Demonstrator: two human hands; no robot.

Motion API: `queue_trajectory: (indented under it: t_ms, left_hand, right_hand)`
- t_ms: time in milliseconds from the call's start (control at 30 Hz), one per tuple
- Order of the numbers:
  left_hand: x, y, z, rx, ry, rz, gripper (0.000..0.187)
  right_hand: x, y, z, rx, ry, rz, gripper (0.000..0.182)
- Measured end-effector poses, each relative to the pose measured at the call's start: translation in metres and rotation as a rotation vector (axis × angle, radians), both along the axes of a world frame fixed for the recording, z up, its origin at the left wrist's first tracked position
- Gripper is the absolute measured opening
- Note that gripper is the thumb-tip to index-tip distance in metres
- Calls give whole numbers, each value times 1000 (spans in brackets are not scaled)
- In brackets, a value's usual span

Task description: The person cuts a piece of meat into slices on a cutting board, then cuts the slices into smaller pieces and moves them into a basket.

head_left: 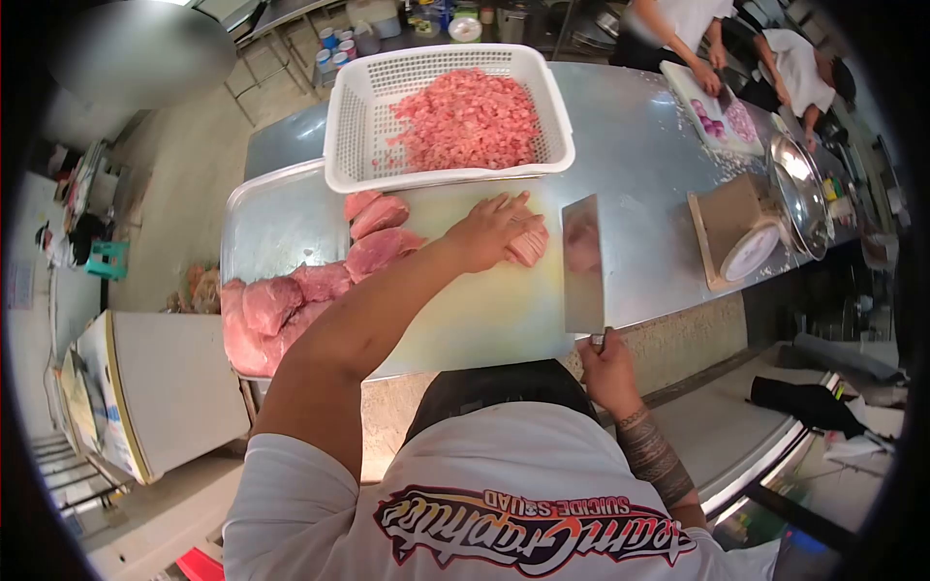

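Note:
My left hand (484,235) rests over a piece of raw meat (528,247), its fingers curled across the top and holding it against the pale cutting board (465,320). Cut lines show on the near side of that piece. My right hand (608,371) grips the handle of a cleaver (584,276), whose broad blade stands at the board's right edge, apart from the meat. Larger chunks of raw meat (274,305) lie in a metal tray (281,208) to the left, partly hidden by my left forearm.
A white plastic basket (363,126) with diced meat (470,116) stands behind the board. To the right are a scale (731,232) and a metal bowl (796,184). At the back right, a person's hands (710,77) work over a board with chopped onions (712,126).

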State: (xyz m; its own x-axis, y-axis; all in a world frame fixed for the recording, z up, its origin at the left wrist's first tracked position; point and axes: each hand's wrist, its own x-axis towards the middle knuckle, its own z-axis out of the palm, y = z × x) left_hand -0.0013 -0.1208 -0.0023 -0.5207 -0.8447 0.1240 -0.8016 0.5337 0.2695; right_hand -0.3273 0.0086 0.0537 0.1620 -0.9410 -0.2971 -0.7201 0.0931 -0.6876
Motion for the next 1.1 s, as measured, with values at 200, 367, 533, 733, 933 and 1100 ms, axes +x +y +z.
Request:
queue_trajectory:
  t_ms: [200,367,533,733,933,1100]
  left_hand:
    - [3,-5,-15,2,91,-57,74]
    - [-4,32,-24,-260,66,33,70]
    - [-2,95,-20,-353,104,41,69]
    - [-13,140,-9,-190,458,217,75]
    - [-52,138,-1,294,1362,825,77]
    - [-52,130,11,272,1259,682,62]
  right_hand:
    - [10,24,-2,-73,116,-44,35]
    - [13,26,-4,-67,79,-80,37]
    - [15,31,-17,-178,-26,-113,28]
    - [3,13,5,-71,132,38,28]
    - [-8,-58,40,-87,278,559,25]
    - [8,-65,35,-30,288,782,26]
